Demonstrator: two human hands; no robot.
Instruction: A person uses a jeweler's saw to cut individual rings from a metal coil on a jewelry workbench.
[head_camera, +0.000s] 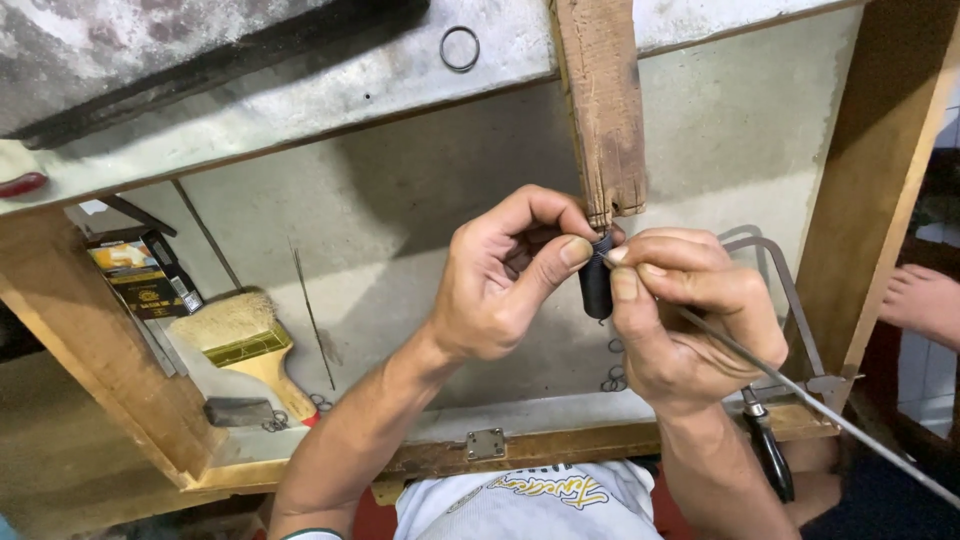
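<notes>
My left hand pinches a short dark cylinder wrapped in fine wire, holding it against the worn tip of a wooden bench peg. My right hand grips a thin metal rod between thumb and forefinger, its tip touching the top of the dark cylinder. The rod runs down to the right past my wrist. Both hands meet just under the peg, over an open drawer tray.
In the drawer tray lie a wide paintbrush, a small box, thin wires and small metal rings. A jeweller's saw frame leans at the right. A ring rests on the benchtop. A bare foot shows at the right edge.
</notes>
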